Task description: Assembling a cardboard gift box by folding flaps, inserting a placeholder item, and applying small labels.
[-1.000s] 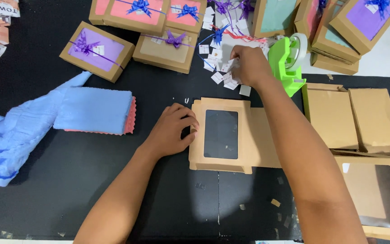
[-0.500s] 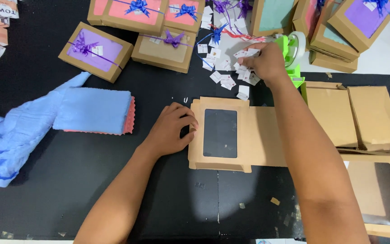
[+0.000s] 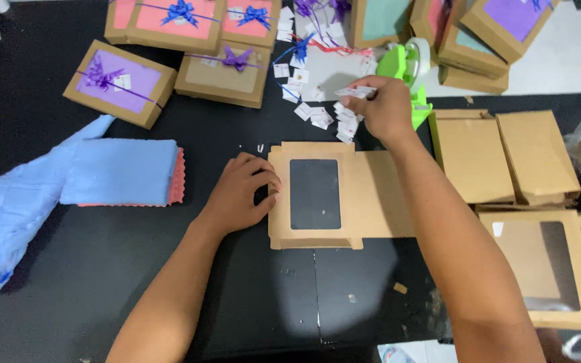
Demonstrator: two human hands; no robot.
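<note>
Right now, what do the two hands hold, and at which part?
The right hand pinches a small white paper tag at one end. The left hand holds nothing; it presses the flat windowed cardboard box at its left edge.

light: bright, even, from above | shadows: soft, short beside the arms | glare: pale sheen on the black table near the viewer | blur: slight at the right edge

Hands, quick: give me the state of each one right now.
Left hand: open, pressed flat on the edge of the flat windowed kraft box, gripping nothing.
Right hand: closed, pinching a small white paper tag in its fingertips.
</note>
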